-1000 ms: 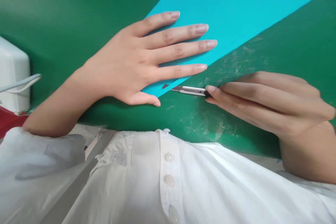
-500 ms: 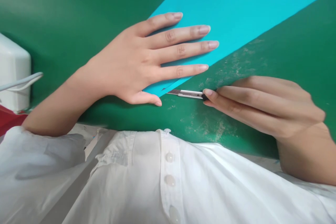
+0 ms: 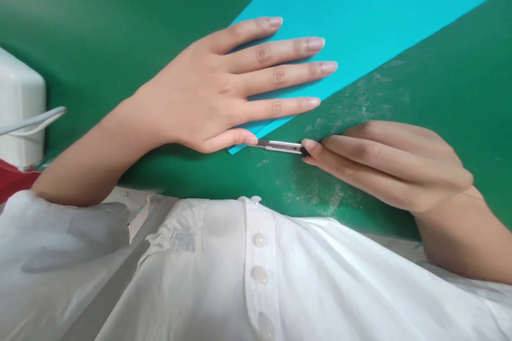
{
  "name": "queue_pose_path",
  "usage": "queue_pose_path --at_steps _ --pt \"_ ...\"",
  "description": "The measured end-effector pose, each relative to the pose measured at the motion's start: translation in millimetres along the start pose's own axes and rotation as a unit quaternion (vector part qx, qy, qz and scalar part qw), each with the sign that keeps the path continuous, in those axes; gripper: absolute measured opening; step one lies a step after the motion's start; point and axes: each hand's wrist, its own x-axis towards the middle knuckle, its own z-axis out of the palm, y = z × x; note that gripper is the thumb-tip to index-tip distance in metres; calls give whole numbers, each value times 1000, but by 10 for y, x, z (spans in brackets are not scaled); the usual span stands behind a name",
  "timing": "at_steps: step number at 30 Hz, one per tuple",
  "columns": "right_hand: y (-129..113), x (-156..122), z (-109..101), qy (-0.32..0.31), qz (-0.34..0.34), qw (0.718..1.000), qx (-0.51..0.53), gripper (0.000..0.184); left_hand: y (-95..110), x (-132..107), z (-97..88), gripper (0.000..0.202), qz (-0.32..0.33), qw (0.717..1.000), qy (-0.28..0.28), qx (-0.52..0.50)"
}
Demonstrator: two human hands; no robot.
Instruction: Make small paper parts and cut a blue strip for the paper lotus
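Observation:
A bright blue sheet of paper [image 3: 360, 16] lies slantwise on the green tabletop, running from the upper right down to a narrow corner near me. Flat across that lower part rests my left hand [image 3: 224, 82], fingers spread and thumb by the paper's near edge. Between the fingertips of my right hand [image 3: 396, 162] is a slim utility knife [image 3: 282, 146], its silvery front part pointing left. The blade's end reaches the blue corner, and its tip is hidden at my left thumb. A folded edge or slit shows in the paper there.
The green tabletop [image 3: 100, 10] carries whitish scuff marks right of the paper. At the far left stand a white box-like object [image 3: 22, 101] with a pale cable [image 3: 36, 120] before it, and something red [image 3: 14, 184]. My white shirt [image 3: 224, 266] borders the table's near edge.
My right hand and the utility knife have moved slightly left. My left thumb has shifted up and right to the blade's end, and more of the blue corner shows below it.

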Motion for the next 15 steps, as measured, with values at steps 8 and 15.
queue_pose_path --at_steps 8,15 --pt "32 12 19 -4 -20 1000 -1 20 1 -13 18 63 31 998 -7 53" --pt "16 14 22 -5 -18 1000 9 23 -6 -19 17 66 54 997 9 51"
